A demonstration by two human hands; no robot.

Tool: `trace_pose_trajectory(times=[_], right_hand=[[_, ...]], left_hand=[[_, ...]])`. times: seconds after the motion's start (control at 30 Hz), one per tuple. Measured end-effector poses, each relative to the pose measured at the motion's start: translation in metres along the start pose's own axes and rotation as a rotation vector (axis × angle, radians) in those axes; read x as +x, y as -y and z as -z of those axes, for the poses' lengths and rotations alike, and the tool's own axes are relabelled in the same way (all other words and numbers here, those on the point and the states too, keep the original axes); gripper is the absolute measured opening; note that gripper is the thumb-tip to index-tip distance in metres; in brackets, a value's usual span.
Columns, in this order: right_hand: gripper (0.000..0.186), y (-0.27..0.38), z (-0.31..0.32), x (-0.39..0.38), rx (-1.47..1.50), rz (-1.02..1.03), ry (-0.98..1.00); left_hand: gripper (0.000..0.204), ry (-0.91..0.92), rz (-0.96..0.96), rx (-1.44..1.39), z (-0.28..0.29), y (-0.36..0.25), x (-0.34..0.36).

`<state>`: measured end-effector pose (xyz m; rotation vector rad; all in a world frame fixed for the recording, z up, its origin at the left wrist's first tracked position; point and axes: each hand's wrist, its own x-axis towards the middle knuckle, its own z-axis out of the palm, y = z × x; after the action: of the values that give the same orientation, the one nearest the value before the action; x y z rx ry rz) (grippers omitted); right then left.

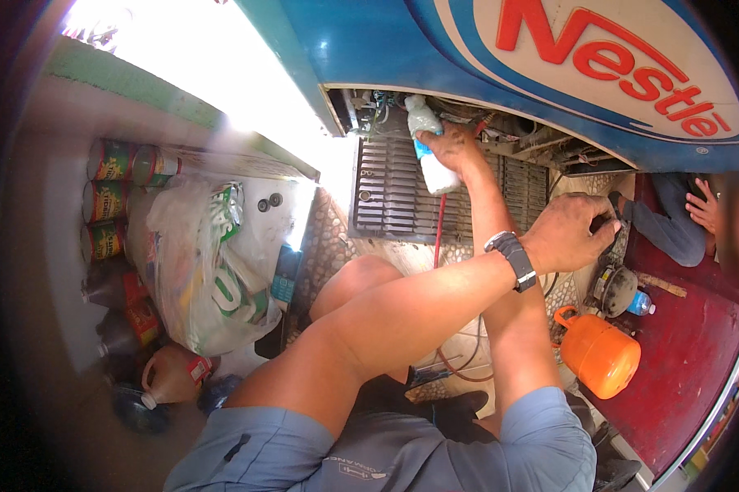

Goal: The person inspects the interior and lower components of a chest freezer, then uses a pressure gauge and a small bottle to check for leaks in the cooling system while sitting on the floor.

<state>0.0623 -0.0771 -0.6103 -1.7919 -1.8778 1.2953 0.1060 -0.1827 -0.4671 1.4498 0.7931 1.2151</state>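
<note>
My arms cross in front of me. My right hand [453, 151] is wrapped round a white plastic bottle [437, 175] with a blue label, tilted at the open base of a blue cabinet [369, 57]. Pipes and wires [383, 102] show inside that opening. Beneath the bottle lies a black slatted grille [386, 193]. A thin red hose [441, 234] runs down from near the bottle. My left hand [573, 233], with a watch at the wrist, is over my right forearm, fingers curled and thumb closed toward them; whatever they hold, if anything, is hidden.
At the right, an orange gas cylinder [607, 361], a dark round metal unit [615, 290] and a small blue bottle [641, 304] are by a red surface [673, 344]. Another person's hand [702, 205] is beyond. Left are cans [107, 201], a plastic bag [189, 271] and a phone [287, 273].
</note>
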Motion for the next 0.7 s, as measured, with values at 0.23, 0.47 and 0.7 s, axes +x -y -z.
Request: trace_pose_trajectory(times=[0.23,0.47,0.7], right_hand=[[0.062,-0.037,-0.067,-0.001,0.125,-0.055,0.051],[0.063,-0.035,-0.082,-0.002,0.048,-0.015,-0.199],[0.062,-0.048,-0.089,-0.008,0.068,-0.002,-0.336]], left_hand=[[0.028,-0.005,-0.015,0.023,0.003,0.004,-0.003],[0.029,-0.004,-0.025,0.038,0.001,0.004,-0.002],[0.031,0.026,-0.007,0.052,-0.001,0.002,-0.003]])
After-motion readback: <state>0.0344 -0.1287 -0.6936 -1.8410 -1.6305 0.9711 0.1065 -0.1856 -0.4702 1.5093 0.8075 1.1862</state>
